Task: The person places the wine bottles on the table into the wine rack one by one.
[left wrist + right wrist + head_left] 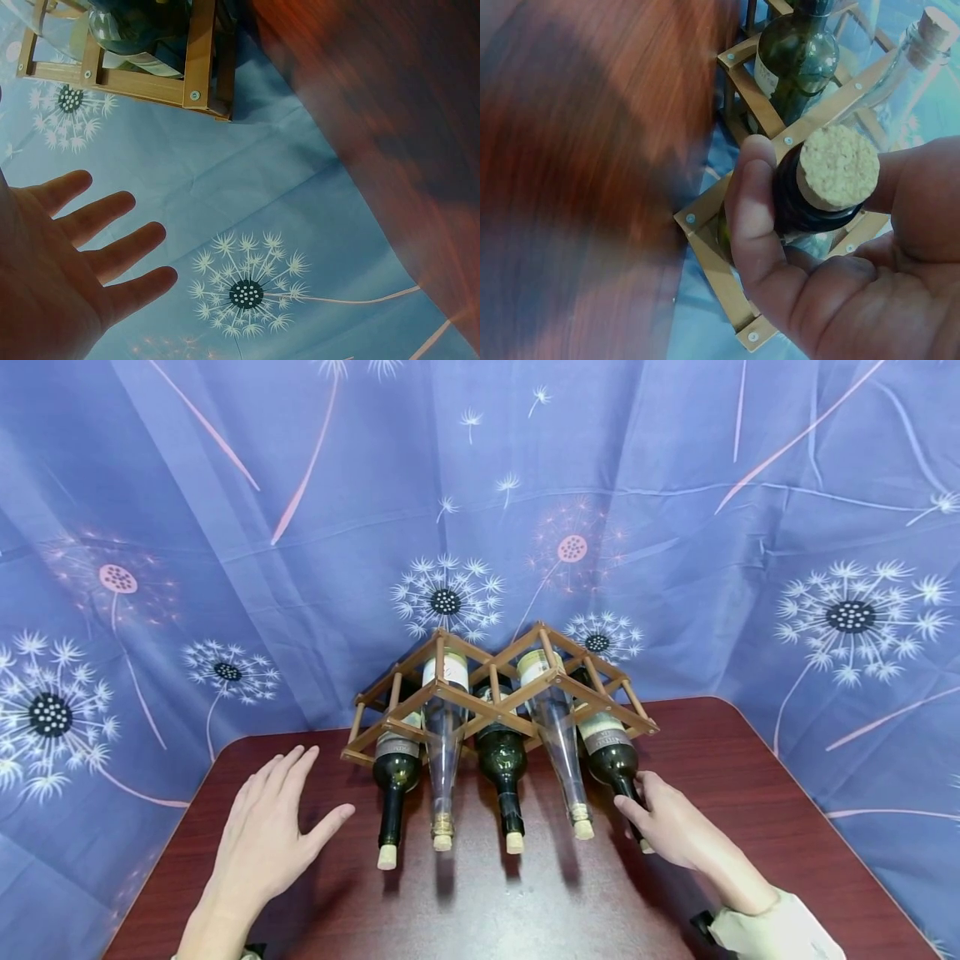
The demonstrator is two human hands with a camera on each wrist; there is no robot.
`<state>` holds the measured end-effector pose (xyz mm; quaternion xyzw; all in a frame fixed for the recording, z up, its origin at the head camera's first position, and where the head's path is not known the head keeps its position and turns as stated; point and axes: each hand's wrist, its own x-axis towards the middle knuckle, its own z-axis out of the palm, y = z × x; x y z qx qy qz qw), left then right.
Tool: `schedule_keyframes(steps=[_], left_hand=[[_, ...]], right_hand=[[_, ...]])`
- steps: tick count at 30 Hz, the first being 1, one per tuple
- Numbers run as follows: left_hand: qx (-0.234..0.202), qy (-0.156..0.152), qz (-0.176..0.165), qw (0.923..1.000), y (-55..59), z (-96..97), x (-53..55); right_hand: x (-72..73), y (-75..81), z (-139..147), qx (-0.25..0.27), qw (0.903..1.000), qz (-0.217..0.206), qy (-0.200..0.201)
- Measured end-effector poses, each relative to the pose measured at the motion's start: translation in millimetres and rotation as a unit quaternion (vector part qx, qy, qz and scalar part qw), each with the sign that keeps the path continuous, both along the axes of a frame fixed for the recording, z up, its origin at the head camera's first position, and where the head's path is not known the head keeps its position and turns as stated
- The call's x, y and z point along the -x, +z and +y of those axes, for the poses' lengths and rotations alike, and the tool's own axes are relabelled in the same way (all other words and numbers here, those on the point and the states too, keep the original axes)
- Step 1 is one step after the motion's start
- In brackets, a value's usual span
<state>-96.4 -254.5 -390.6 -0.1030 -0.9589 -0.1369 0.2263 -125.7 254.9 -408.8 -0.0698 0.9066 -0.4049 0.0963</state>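
At the right end of a wooden wine rack (492,702), my right hand (667,818) grips the neck of a dark wine bottle (609,752). In the right wrist view the fingers curl round that neck, just below its cork (840,169). The bottle's body lies in the rack, its neck pointing toward me. My left hand (262,835) is held left of the rack with fingers straight and thumb spread, touching nothing. Nearest to it is another dark bottle (396,768) at the rack's left end.
Between the end bottles, the rack holds a clear bottle (444,752), a dark bottle (502,756) and a second clear bottle (557,735), all corked. The rack stands on a reddish-brown table (480,910), close to a blue dandelion-print cloth (480,485) behind.
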Motion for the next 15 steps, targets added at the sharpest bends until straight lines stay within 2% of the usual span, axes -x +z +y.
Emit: schedule_keyframes(steps=[8, 15], left_hand=[[0.000, 0.001, 0.003, 1.0000, 0.2, 0.2, -0.7], [0.000, 0.000, 0.007, 1.0000, 0.6, 0.5, -0.1]], right_hand=[[10.2, 1.4, -3, -0.043, 0.9987, 0.027, 0.007], [19.6, 0.7, -3, -0.067, 0.9972, 0.033, 0.005]])
